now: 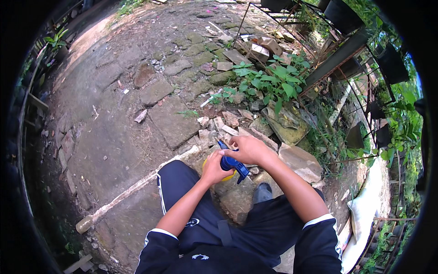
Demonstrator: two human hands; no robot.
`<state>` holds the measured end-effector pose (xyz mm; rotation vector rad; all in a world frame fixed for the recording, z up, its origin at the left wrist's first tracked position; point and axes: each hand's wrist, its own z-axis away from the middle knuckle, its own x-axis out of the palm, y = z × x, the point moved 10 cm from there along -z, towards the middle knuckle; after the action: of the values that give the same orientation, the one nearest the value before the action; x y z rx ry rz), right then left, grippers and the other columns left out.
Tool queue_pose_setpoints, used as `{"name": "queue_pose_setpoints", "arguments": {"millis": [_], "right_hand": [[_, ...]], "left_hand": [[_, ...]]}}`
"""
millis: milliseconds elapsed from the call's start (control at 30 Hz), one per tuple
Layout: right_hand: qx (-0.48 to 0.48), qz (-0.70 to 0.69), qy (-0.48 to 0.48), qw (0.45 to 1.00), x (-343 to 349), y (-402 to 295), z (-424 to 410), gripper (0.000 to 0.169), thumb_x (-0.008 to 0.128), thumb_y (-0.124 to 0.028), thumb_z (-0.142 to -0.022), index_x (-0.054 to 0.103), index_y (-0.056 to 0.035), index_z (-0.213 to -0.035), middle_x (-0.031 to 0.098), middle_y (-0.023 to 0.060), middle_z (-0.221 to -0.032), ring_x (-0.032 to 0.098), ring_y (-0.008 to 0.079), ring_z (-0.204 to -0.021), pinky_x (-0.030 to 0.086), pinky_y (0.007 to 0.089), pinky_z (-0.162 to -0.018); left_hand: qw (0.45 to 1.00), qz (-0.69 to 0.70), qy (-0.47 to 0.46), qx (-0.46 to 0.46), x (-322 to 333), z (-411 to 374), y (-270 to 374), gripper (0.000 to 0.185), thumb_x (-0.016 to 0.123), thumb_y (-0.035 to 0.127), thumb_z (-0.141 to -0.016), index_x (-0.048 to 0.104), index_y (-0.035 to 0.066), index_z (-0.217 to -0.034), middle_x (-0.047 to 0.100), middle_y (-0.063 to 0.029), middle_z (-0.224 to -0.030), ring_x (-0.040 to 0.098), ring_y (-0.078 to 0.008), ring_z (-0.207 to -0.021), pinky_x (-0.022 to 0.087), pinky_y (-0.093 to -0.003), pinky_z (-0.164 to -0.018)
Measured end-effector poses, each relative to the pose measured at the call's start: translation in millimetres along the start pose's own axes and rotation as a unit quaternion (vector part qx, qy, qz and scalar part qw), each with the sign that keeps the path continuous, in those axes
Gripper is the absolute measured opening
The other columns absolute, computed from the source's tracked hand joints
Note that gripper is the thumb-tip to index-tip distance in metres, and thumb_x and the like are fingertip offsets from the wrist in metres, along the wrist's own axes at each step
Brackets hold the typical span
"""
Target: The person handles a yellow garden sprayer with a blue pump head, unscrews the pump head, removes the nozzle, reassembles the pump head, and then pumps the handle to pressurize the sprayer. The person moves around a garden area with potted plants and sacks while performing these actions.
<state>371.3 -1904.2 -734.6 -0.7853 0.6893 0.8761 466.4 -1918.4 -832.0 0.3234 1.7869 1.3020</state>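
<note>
A pressure spray bottle is upright between my knees, seen from above. Its yellow body (228, 177) is mostly covered by my left hand (215, 168), which is wrapped around the bottle's left side. The blue spray head (242, 168) has a trigger or handle pointing towards me and a nozzle pointing away. My right hand (249, 148) grips the head from the right, with the thumb lying across its top. The right index finger is bent near the nozzle, and the other right fingertips are partly hidden.
Broken stones (231, 119) and a large slab (299, 161) lie just past the bottle. A pale pole (126, 190) crosses the ground at left. Leafy weeds (273, 78) and a metal rack with black pots (343, 16) stand right. My boot (262, 193) is near the bottle. A white sack (364, 202) lies far right.
</note>
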Motion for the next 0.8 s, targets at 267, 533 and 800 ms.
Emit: {"name": "queue_pose_setpoints", "arguments": {"millis": [267,533,800], "right_hand": [[0.221,-0.571,0.087,0.786,100,72,24,0.096,0.077,-0.016,-0.079,0.010,-0.0085,-0.149,0.056,0.0218,-0.119,0.068,0.0265,-0.086,0.059,0.0392,-0.063],[0.195,-0.425,-0.017,0.884,137,58,65,0.069,0.059,-0.012,-0.087,0.021,0.0110,-0.141,0.030,0.0292,-0.143,0.048,0.0396,-0.123,0.044,0.0457,-0.100],[0.060,-0.230,0.037,0.971,63,41,65,0.046,0.051,-0.008,-0.081,0.057,-0.0013,-0.126,0.065,0.0181,-0.113,0.063,0.0344,-0.104,0.046,0.0407,-0.096]], "left_hand": [[0.987,0.097,-0.117,-0.060,13,-2,-19,0.090,0.077,0.030,-0.061,0.032,0.010,-0.137,0.048,-0.0175,-0.132,0.043,-0.0351,-0.128,0.022,-0.0470,-0.113],[0.970,0.136,-0.196,0.055,-22,3,47,0.079,0.075,0.017,-0.068,0.041,0.006,-0.138,0.047,-0.0164,-0.137,0.046,-0.0323,-0.127,0.032,-0.0394,-0.110],[0.992,-0.122,-0.022,0.020,-80,-34,49,0.058,0.068,0.007,-0.067,0.057,0.015,-0.124,0.046,-0.0101,-0.137,0.039,-0.0334,-0.132,0.023,-0.0606,-0.111]]}}
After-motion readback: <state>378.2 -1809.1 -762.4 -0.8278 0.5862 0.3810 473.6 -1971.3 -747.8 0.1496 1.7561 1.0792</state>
